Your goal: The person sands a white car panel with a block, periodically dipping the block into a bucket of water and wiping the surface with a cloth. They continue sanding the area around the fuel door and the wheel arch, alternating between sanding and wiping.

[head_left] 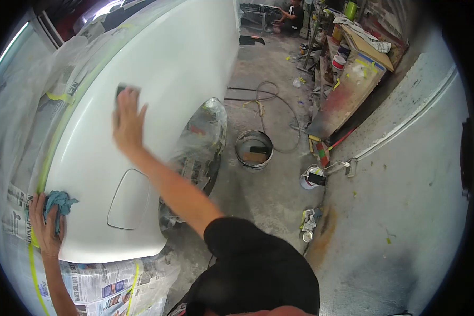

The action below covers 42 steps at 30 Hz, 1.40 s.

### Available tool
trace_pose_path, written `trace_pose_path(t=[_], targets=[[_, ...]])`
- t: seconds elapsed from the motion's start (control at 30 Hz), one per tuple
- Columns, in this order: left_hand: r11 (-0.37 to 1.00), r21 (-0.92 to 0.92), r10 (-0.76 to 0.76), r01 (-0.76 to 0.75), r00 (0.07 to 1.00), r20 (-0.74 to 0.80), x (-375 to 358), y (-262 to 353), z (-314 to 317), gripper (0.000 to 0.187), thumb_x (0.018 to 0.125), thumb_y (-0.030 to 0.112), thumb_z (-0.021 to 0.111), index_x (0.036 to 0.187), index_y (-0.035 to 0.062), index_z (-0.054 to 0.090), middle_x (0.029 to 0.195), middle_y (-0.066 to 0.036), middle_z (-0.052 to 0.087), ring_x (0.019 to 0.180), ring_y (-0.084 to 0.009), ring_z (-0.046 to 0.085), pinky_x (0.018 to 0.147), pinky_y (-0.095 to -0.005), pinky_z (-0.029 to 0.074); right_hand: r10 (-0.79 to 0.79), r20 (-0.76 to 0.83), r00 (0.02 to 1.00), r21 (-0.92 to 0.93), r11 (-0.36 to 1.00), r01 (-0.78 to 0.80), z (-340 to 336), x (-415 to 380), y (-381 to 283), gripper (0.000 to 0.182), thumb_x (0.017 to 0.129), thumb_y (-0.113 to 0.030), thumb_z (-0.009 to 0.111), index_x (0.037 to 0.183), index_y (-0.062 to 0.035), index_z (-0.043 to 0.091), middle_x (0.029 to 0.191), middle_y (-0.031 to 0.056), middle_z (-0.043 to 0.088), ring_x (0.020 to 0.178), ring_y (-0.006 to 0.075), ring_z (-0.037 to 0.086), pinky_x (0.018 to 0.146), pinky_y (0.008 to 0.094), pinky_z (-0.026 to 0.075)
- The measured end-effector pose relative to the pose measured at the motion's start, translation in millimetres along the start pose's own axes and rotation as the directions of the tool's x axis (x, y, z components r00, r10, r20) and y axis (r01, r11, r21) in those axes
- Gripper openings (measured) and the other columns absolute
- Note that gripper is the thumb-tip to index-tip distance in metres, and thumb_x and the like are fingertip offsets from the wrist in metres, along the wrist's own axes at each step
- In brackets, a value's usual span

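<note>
Gleaming softly, the white car panel (pixel 101 150) curves.

Wide-angle view with strong barrel distortion; the wall (pixel 405 184) bows outward and the corners fall to black. A bright strip (pixel 7 52) glares at upper left, while the white panel (pixel 95 158) carries a soft sheen above a dimmer, grey floor (pixel 271 210). Motion blurs the right hand (pixel 128 124); the far background is indistinct.

Black shirt (pixel 263 268); short black sleeve (pixel 225 231); bare forearm (pixel 180 190); bare fingers (pixel 127 99)
</note>
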<state>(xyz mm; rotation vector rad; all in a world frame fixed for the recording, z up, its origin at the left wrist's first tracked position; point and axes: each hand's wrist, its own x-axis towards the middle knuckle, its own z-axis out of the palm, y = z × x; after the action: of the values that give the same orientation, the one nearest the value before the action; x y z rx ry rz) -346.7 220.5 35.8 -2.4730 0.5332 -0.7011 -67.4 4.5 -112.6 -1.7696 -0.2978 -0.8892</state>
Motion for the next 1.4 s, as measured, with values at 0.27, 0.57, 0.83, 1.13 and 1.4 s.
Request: trace_pose_path(t=[0.27, 0.57, 0.83, 1.13, 1.4], targets=[[1.000, 0.011, -0.023, 0.023, 1.000, 0.007, 2.1, 3.3, -1.6, 0.038, 0.081, 0.000, 0.070, 0.116, 0.0076, 0.060, 0.146, -0.021, 0.049, 0.138, -0.0452, 0.043, 0.114, -0.0639, 0.033, -0.079, 0.059, 0.995, 0.109, 0.991, 0.072, -13.0, -40.4, 75.6, 0.048, 0.101, -0.012, 0.047, 0.148, -0.0006, 0.044, 0.158, 0.0185, 0.039, 0.148, 0.0354, 0.033, 0.117, 0.0674, 0.015], [1.000, -0.009, -0.019, 0.019, 1.000, -0.008, -3.9, -2.7, -2.0, 0.038, 0.077, 0.004, 0.076, 0.113, 0.0097, 0.064, 0.143, -0.019, 0.053, 0.136, -0.0441, 0.045, 0.111, -0.0603, 0.036, -0.299, 0.202, 0.933, 0.155, 0.950, 0.271, -23.0, -142.5, 42.2, 0.051, 0.101, -0.015, 0.051, 0.150, -0.0043, 0.043, 0.161, 0.0171, 0.034, 0.152, 0.0358, 0.026, 0.119, 0.0651, 0.015], [1.000, -0.014, -0.025, 0.025, 1.000, 0.010, 4.8, -3.6, -3.3, 0.036, 0.077, 0.008, 0.077, 0.111, 0.0091, 0.065, 0.143, -0.020, 0.053, 0.135, -0.0429, 0.047, 0.113, -0.0587, 0.035, 0.211, -0.017, 0.977, 0.080, 0.975, -0.209, -26.3, 44.0, 142.1, 0.048, 0.108, -0.022, 0.037, 0.151, -0.0013, 0.040, 0.158, 0.0187, 0.039, 0.151, 0.0342, 0.027, 0.121, 0.0594, 0.014], [1.000, 0.006, -0.021, 0.021, 1.000, 0.020, 3.0, -2.5, 1.3, 0.034, 0.078, 0.008, 0.076, 0.110, 0.0098, 0.065, 0.144, -0.019, 0.051, 0.137, -0.0437, 0.044, 0.114, -0.0616, 0.031, -0.252, -0.014, 0.968, 0.103, 0.962, 0.252, -19.8, -19.4, 105.6, 0.046, 0.103, -0.015, 0.048, 0.145, 0.0019, 0.048, 0.155, 0.0201, 0.043, 0.148, 0.0337, 0.035, 0.119, 0.0556, 0.025], [0.999, -0.013, -0.031, 0.031, 0.999, 0.016, 5.1, -0.5, -2.1, 0.033, 0.078, 0.008, 0.076, 0.109, 0.0103, 0.065, 0.143, -0.020, 0.052, 0.137, -0.0435, 0.044, 0.115, -0.0609, 0.032, -0.023, 0.049, 0.999, 0.200, 0.980, 0.013, 3.2, 22.6, 45.5, 0.064, 0.102, -0.026, 0.050, 0.157, -0.0015, 0.028, 0.163, 0.0188, 0.029, 0.154, 0.0319, 0.021, 0.120, 0.0617, 0.011]])
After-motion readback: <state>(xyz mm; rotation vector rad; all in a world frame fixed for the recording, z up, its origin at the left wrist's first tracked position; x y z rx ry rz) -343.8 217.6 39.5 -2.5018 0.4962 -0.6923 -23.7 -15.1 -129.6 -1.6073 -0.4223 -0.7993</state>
